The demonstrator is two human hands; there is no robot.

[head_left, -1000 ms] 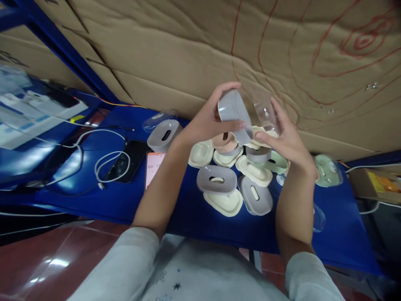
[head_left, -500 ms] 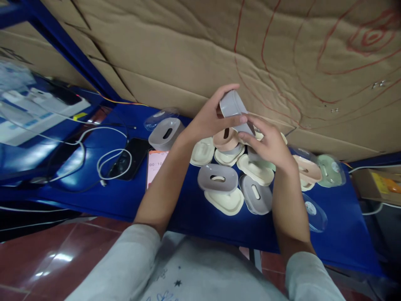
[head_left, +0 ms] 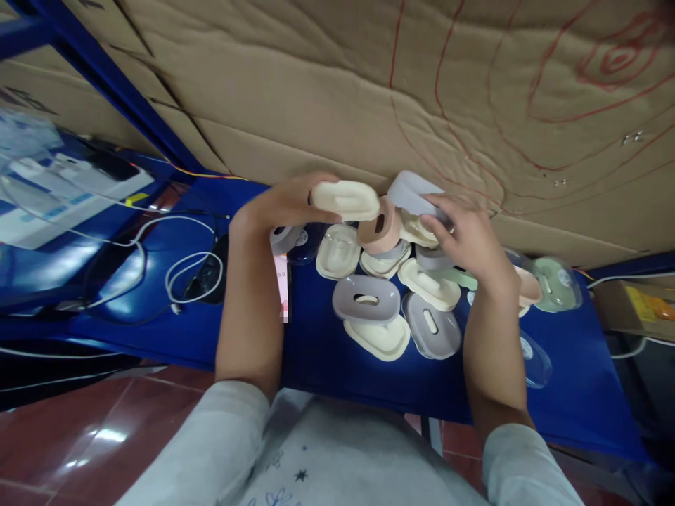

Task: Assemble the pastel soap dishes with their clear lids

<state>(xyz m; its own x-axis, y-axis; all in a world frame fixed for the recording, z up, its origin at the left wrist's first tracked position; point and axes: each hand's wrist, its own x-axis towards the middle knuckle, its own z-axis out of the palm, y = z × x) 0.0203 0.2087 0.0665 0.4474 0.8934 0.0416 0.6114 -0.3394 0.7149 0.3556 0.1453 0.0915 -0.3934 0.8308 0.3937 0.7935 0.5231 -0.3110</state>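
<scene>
Above the pile of soap dish parts, my left hand point(head_left: 298, 200) is closed on a cream oval soap dish tray point(head_left: 345, 200), which is held roughly level. My right hand point(head_left: 464, 228) grips a grey soap box point(head_left: 412, 190) by its right end, tilted beside the cardboard. Beneath them a peach soap box point(head_left: 378, 235) rests over grey and cream parts. Nearer me lie a grey soap box point(head_left: 345, 299) with a slot, a cream tray point(head_left: 387, 344) partly under it, and another grey one point(head_left: 437, 337). Another cream tray point(head_left: 337, 249) lies below my left hand.
A cardboard wall point(head_left: 295, 91) stands behind the blue table point(head_left: 327, 365). Past my left arm are a phone showing a timer point(head_left: 282, 281), a dark phone point(head_left: 211, 274) and white cables point(head_left: 142, 239). Clear lids point(head_left: 535, 362) and a green dish point(head_left: 551, 284) lie to the right.
Both hands were on the grey soap box. Now they are apart: my left hand has moved left and down and holds the cream tray, while my right hand keeps the box.
</scene>
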